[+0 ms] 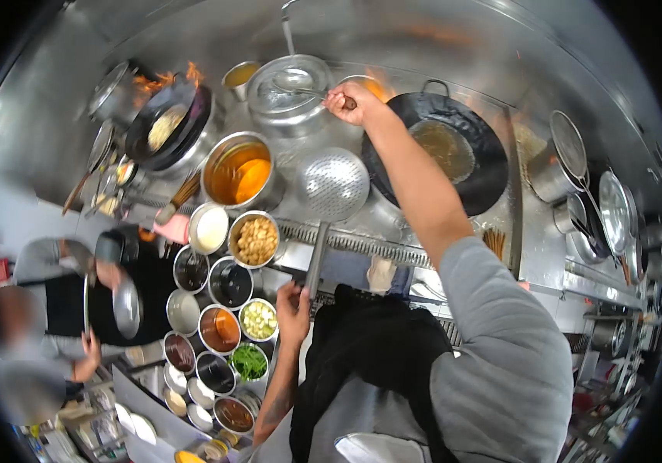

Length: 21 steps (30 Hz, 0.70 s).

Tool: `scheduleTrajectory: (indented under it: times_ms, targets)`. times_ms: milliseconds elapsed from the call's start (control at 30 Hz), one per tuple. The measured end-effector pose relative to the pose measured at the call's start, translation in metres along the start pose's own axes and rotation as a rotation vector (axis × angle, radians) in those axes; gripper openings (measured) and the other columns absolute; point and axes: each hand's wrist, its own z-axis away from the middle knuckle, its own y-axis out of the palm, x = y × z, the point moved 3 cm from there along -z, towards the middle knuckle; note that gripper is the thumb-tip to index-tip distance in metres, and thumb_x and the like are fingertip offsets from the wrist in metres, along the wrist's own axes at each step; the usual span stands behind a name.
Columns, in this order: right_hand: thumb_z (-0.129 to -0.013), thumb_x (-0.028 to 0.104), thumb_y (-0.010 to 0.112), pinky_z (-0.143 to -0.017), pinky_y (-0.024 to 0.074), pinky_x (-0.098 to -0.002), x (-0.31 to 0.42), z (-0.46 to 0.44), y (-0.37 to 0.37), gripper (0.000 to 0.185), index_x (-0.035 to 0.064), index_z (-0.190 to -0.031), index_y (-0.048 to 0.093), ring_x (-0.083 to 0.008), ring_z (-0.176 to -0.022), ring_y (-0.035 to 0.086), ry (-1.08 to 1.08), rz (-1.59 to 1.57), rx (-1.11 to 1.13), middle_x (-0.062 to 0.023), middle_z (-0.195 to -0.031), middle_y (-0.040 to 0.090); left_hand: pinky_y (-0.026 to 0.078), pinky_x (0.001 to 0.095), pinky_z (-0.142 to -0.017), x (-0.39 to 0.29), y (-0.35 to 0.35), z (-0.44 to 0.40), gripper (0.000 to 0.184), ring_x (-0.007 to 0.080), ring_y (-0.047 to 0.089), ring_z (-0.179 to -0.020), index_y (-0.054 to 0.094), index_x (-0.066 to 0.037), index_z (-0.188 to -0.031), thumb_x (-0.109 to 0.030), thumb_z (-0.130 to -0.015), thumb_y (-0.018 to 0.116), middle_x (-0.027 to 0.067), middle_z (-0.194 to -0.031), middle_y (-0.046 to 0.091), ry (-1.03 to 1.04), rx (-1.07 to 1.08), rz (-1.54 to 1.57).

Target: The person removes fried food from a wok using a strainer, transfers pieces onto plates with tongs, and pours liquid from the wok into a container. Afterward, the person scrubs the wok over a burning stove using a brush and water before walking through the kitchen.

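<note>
My right hand [352, 103] is closed on the wooden handle of a metal ladle [294, 80], whose bowl is over a round metal pot [288, 96] at the back. To the right of that pot, a black wok [493, 166] with liquid in it sits under my right forearm. My left hand [293, 302] is low at the centre, fingers curled near the handle end of a perforated strainer [332, 185]; whether it grips the handle is unclear. The strainer lies on the steel stove top, between the wok and a pot of orange liquid [240, 170].
Several ingredient containers stand at the left, among them potato-like chunks [254, 240] and chopped greens [249, 361]. Flames rise behind another wok [167, 127] at the upper left. Co-workers [45, 309] are at the far left. Strainers and pots [568, 144] sit at the right.
</note>
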Motion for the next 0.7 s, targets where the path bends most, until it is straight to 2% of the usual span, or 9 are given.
scheduleTrajectory:
  times_ms: [100, 200, 333, 400, 433, 467, 533, 600, 700]
  targets:
    - [-0.089, 0.005, 0.045, -0.04, 0.0416, -0.0186, 0.025, 0.014, -0.01, 0.028, -0.008, -0.113, 0.039, -0.007, -0.045, 0.042, 0.03, -0.501, 0.19, -0.0013, -0.062, 0.043, 0.047, 0.0271, -0.078, 0.006, -0.006, 0.021, 0.033, 0.013, 0.057, -0.086, 0.05, 0.0, -0.114, -0.017, -0.09, 0.064, 0.0065, -0.093, 0.057, -0.019, 0.008, 0.069]
    - [-0.091, 0.012, 0.044, -0.039, 0.0386, -0.0189, 0.035, 0.002, -0.006, 0.025, -0.0067, -0.107, 0.044, -0.0075, -0.043, 0.04, -0.19, -0.885, 0.486, 0.0015, -0.057, 0.042, 0.045, 0.0264, -0.079, 0.012, -0.009, 0.03, 0.033, 0.0132, 0.056, -0.086, 0.048, -0.001, -0.115, -0.017, -0.091, 0.064, 0.0059, -0.094, 0.057, -0.04, 0.002, 0.077]
    - [-0.091, 0.018, 0.04, -0.037, 0.031, -0.0212, 0.022, -0.001, 0.012, 0.022, -0.0009, -0.09, 0.051, -0.01, -0.041, 0.04, -0.267, -0.632, 0.255, 0.0004, -0.054, 0.045, 0.047, 0.0258, -0.075, 0.006, -0.013, 0.033, 0.033, 0.013, 0.056, -0.083, 0.046, -0.002, -0.117, -0.015, -0.091, 0.062, 0.0064, -0.096, 0.056, -0.088, -0.017, 0.083]
    - [-0.088, 0.014, 0.044, -0.039, 0.0396, -0.0285, 0.021, -0.011, -0.009, 0.018, 0.0026, -0.076, 0.053, -0.0134, -0.041, 0.041, -0.349, 0.363, -0.196, -0.0037, -0.056, 0.048, 0.048, 0.0256, -0.072, 0.002, -0.013, 0.028, 0.033, 0.0129, 0.056, -0.081, 0.045, -0.002, -0.117, -0.015, -0.092, 0.062, 0.0066, -0.096, 0.055, -0.113, -0.017, 0.137]
    - [-0.083, 0.012, 0.051, -0.055, 0.0524, -0.0399, 0.011, 0.009, -0.005, 0.017, 0.002, -0.073, 0.061, -0.0236, -0.054, 0.059, -0.415, 0.54, -0.377, -0.0143, -0.069, 0.062, 0.048, 0.0255, -0.071, 0.003, -0.013, 0.027, 0.034, 0.0127, 0.057, -0.08, 0.044, -0.002, -0.118, -0.015, -0.092, 0.062, 0.0069, -0.095, 0.055, -0.114, -0.011, 0.153]
    - [-0.083, 0.012, 0.051, -0.055, 0.0524, -0.0399, 0.007, 0.013, -0.012, 0.017, 0.002, -0.073, 0.061, -0.0236, -0.054, 0.059, -0.415, 0.544, -0.381, -0.0143, -0.069, 0.062, 0.049, 0.0254, -0.069, 0.005, -0.016, 0.029, 0.034, 0.0126, 0.057, -0.079, 0.044, -0.002, -0.118, -0.015, -0.092, 0.062, 0.0071, -0.095, 0.055, -0.12, -0.009, 0.165]
    - [-0.083, 0.021, 0.058, -0.073, 0.0545, -0.0408, 0.003, 0.025, -0.009, 0.024, -0.0005, -0.088, 0.067, -0.0316, -0.079, 0.068, -0.72, 1.805, -0.672, -0.0197, -0.087, 0.069, 0.049, 0.0256, -0.069, 0.008, -0.021, 0.027, 0.034, 0.0123, 0.057, -0.078, 0.044, -0.002, -0.118, -0.015, -0.092, 0.062, 0.0072, -0.094, 0.056, -0.11, -0.023, 0.164]
    - [-0.076, 0.021, 0.064, -0.089, 0.049, -0.0425, -0.008, 0.041, 0.004, 0.032, -0.0001, -0.099, 0.069, -0.0351, -0.101, 0.063, -0.493, 1.853, -0.681, -0.0238, -0.106, 0.064, 0.048, 0.0252, -0.068, 0.0, -0.021, 0.026, 0.036, 0.0118, 0.056, -0.078, 0.045, -0.002, -0.118, -0.015, -0.091, 0.063, 0.0068, -0.093, 0.057, -0.092, 0.017, 0.229]
    - [-0.077, 0.016, 0.064, -0.072, 0.055, -0.0398, -0.022, 0.021, 0.013, 0.02, -0.0014, -0.085, 0.069, -0.0315, -0.083, 0.068, -0.673, 1.944, -0.618, -0.0233, -0.092, 0.068, 0.048, 0.0246, -0.066, -0.003, -0.028, 0.017, 0.037, 0.0115, 0.056, -0.074, 0.044, -0.002, -0.12, -0.014, -0.091, 0.063, 0.0066, -0.094, 0.058, -0.041, 0.01, 0.146]
